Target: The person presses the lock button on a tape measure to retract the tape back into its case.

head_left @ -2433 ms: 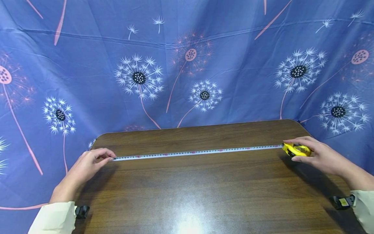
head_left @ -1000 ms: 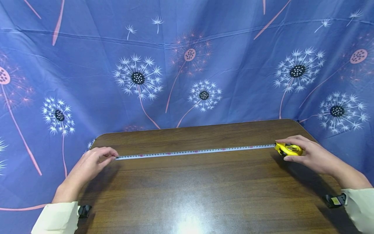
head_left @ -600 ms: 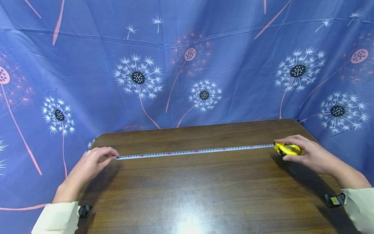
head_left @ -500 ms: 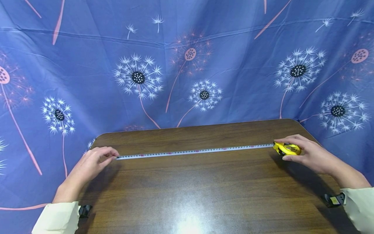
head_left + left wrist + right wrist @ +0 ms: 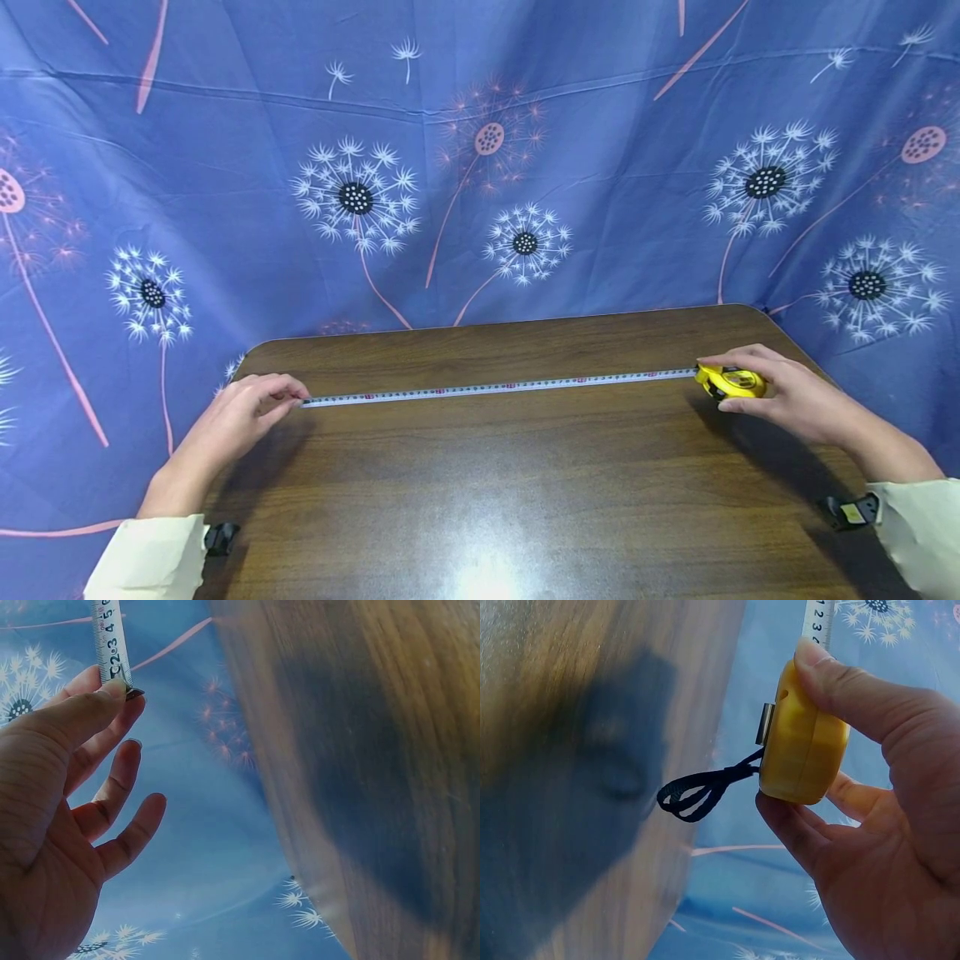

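Straight between left hand and right hand runs the tape.
At centre left, the left hand pinches its tip; at centre right, the right hand clamps its yellow case, just left of the palm. Table lies below, cloth across the top.

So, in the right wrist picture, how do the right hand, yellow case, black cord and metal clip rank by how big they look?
1. Right hand
2. Yellow case
3. Black cord
4. Metal clip, clearly smallest
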Tool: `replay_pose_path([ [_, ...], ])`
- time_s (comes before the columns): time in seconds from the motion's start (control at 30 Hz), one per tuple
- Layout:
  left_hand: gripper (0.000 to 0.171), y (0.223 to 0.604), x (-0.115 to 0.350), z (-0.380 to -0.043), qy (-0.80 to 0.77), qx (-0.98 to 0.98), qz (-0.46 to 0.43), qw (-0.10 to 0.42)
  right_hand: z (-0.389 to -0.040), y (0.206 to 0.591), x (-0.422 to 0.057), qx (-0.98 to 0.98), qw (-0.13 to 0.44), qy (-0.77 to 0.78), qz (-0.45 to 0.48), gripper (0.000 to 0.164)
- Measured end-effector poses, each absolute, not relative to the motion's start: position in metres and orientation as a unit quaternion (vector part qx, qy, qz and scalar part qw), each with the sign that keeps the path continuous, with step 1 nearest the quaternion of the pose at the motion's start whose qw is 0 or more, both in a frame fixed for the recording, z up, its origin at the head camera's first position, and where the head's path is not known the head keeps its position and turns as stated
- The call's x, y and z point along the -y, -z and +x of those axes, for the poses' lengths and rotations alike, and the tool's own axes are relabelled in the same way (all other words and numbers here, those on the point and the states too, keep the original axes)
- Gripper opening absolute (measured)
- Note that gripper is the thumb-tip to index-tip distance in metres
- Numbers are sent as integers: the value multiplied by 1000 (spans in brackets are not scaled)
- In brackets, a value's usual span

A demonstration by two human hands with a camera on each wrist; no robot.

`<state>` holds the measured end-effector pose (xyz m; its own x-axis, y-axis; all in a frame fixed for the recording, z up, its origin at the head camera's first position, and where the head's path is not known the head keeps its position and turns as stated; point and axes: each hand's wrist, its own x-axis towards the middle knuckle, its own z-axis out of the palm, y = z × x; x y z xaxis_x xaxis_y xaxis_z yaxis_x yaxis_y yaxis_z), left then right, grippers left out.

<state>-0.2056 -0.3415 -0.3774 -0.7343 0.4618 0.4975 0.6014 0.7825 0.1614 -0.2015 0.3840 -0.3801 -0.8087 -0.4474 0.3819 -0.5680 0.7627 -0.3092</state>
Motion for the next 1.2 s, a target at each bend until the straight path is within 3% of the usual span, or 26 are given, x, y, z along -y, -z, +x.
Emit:
replay_pose_path([
  [1.2, 30, 376, 328, -203, 159, 925, -279, 202, -201, 383, -372, 930, 144, -191, 279, 64],
])
